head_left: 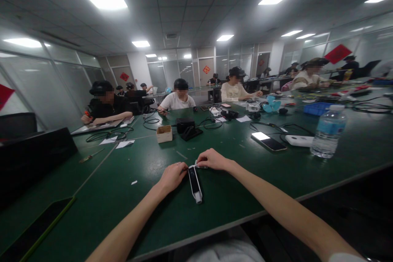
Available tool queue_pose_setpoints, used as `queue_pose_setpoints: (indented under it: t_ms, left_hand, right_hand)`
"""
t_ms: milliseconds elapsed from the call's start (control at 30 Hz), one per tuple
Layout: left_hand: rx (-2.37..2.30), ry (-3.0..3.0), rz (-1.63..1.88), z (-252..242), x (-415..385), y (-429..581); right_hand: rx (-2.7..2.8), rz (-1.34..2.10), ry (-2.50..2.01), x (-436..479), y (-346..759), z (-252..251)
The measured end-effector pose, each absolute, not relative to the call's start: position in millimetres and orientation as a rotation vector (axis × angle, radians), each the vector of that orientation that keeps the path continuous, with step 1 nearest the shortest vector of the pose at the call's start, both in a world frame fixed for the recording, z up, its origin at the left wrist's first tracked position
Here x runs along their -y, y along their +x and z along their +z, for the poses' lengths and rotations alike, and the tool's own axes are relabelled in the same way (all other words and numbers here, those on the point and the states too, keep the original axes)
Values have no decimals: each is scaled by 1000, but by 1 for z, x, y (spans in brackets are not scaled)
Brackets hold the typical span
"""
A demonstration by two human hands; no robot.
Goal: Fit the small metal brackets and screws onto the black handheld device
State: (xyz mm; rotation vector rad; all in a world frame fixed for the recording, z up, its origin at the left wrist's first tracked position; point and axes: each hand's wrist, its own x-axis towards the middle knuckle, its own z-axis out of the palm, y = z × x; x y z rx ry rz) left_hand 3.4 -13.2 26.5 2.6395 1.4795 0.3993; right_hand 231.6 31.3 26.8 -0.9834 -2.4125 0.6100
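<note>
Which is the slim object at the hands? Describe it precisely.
On the green table, find the left hand and right hand nearly meeting. The slim object extends from there toward the near edge. Unlike the wider phone, it has white edges along a dark strip.

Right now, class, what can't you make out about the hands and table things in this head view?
Head view, left hand: whether it grips or merely touches the white-framed device; its fingers hide the contact.
Head view, right hand: the small pale piece's full shape; fingers cover part.
Head view, green-edged slab: full outline; lower left picture corner cuts it.
Head view, bottle label: wording; blurred.
</note>
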Motion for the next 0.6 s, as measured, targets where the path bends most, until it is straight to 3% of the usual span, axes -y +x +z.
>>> queue_pose_setpoints:
  t_ms: [600]
  left_hand:
    - [-1471, 2573, 502, 22, 12, 4]
  right_hand:
    - [2104, 1127, -898, -35, 231, 20]
